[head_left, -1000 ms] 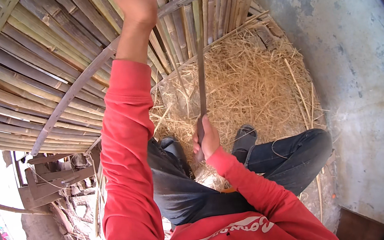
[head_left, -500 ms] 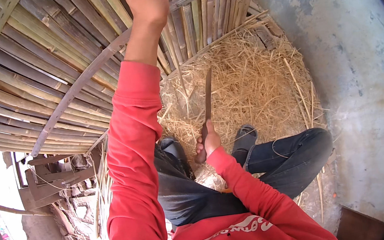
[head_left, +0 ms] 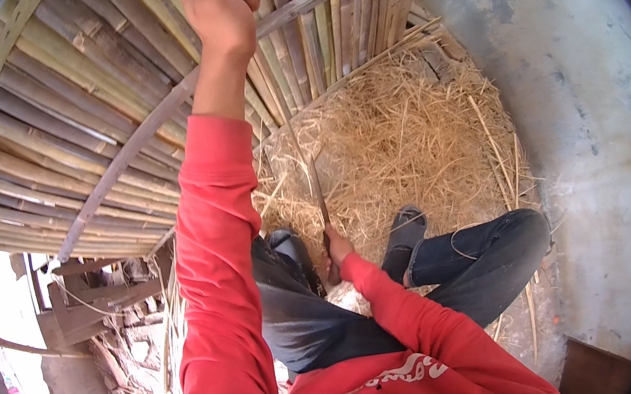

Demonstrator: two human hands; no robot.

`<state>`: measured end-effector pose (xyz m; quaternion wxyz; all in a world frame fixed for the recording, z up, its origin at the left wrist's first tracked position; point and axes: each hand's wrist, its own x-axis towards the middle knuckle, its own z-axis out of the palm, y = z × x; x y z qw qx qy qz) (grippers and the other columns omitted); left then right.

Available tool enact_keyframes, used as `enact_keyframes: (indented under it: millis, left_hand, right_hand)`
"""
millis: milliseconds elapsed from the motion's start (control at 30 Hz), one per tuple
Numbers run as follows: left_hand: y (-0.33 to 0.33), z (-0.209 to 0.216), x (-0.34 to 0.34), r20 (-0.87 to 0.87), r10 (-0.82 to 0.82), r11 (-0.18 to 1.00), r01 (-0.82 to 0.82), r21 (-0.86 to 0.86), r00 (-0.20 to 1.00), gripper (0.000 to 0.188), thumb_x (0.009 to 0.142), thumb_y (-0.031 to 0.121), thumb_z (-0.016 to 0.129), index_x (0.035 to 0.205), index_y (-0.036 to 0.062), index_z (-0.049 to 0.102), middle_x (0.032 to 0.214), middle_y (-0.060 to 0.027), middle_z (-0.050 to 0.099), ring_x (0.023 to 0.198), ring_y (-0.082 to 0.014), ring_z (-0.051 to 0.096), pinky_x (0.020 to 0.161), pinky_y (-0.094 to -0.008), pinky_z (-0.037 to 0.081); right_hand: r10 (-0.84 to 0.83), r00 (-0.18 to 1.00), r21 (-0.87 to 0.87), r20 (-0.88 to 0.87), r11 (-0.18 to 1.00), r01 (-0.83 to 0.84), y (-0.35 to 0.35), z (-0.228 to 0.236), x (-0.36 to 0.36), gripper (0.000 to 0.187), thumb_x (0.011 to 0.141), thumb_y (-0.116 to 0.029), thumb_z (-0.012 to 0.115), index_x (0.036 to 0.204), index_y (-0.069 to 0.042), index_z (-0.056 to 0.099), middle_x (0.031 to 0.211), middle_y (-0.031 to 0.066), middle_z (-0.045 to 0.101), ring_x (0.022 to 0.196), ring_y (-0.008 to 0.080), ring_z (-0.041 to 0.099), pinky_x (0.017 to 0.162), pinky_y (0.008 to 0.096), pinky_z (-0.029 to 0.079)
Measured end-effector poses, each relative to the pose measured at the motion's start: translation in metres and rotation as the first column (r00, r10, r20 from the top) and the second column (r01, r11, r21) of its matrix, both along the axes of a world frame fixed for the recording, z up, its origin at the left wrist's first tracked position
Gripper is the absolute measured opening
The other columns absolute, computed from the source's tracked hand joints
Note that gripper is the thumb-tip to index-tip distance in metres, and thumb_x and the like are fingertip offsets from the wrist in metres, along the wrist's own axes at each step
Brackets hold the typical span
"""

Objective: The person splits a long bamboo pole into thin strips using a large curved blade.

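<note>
My left hand (head_left: 221, 10) is raised at the top of the view, its fingers closed. From behind its wrist a thin cane strip (head_left: 285, 113) slants down toward the straw. The strip's upper end is hidden, but it appears held in that fist. Between my knees my right hand (head_left: 339, 253) grips the handle of a long knife (head_left: 319, 192). The narrow dark blade points up and away from me. Its tip meets the lower part of the strip in the picture; I cannot tell whether they touch.
A wall of bamboo poles (head_left: 71, 94) with curved crosspieces (head_left: 134, 153) fills the upper left. Loose straw (head_left: 420, 143) covers the floor ahead of my shoes. A pale plastered wall (head_left: 593, 128) stands at right. Rubble and timber (head_left: 119, 310) lie at left.
My left hand has shifted left, and the cane strip with it. My right hand has swung the knife leftward and a little lower, bringing its blade up to the strip.
</note>
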<state>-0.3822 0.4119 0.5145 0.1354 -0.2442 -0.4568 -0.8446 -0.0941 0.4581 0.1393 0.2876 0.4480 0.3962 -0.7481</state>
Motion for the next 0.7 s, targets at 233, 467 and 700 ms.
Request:
enact_keyframes:
  millis: [233,467,700]
  left_hand:
    - [-0.022,0.008,0.013,0.062,0.304,0.952,-0.304,-0.008,0.951,0.048,0.104,0.043,0.047,0.073,0.0061,0.046,0.061,0.0017,0.029,0.051,-0.0111,0.026,0.05,-0.0288,0.022]
    - [-0.026,0.0,0.038,0.034,0.269,0.96,-0.271,0.065,0.962,0.043,0.102,0.042,0.054,0.079,0.0056,0.051,0.069,-0.0013,0.039,0.055,-0.0112,0.034,0.052,-0.0268,0.027]
    - [-0.023,-0.006,0.025,-0.012,0.157,0.986,-0.156,0.061,0.987,0.04,0.102,0.04,0.056,0.079,0.0062,0.055,0.075,-0.0021,0.047,0.065,-0.0129,0.041,0.062,-0.0289,0.035]
  right_hand:
    - [-0.037,0.949,0.086,-0.312,0.994,0.066,0.034,0.091,-0.037,0.051,0.1,-0.058,0.046,0.087,-0.009,0.049,0.057,0.0043,0.045,0.039,0.0175,0.043,0.038,0.0372,0.037]
    - [-0.01,0.876,0.094,-0.482,0.994,0.064,0.066,0.177,-0.03,0.051,0.1,-0.058,0.047,0.092,-0.007,0.049,0.06,0.0037,0.045,0.04,0.0141,0.042,0.039,0.0289,0.036]
    - [-0.064,0.653,0.019,-0.755,0.993,0.119,0.083,0.3,-0.038,0.055,0.103,-0.057,0.04,0.094,-0.003,0.05,0.06,0.0043,0.048,0.04,0.0119,0.045,0.037,0.0271,0.039]
